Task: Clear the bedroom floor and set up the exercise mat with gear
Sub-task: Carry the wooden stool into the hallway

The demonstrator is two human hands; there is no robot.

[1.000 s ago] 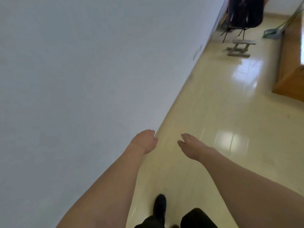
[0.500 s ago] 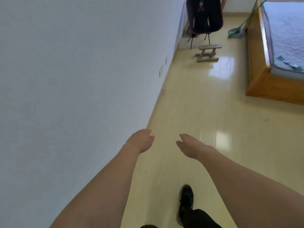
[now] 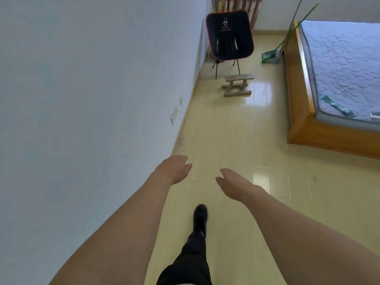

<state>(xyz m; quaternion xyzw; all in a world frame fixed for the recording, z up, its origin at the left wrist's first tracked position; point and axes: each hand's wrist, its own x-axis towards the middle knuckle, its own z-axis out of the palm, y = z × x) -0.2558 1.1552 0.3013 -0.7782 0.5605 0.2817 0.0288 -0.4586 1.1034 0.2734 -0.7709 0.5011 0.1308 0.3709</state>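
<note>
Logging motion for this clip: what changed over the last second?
The view swung right, bringing the bed and broom into frame; chair and stool look nearer, and the feet have stepped. Left hand and right hand stay empty, held out.

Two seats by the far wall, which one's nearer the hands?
The wooden stool. It stands low on the floor in front of the black folding chair, which is farther back toward the corner.
</note>
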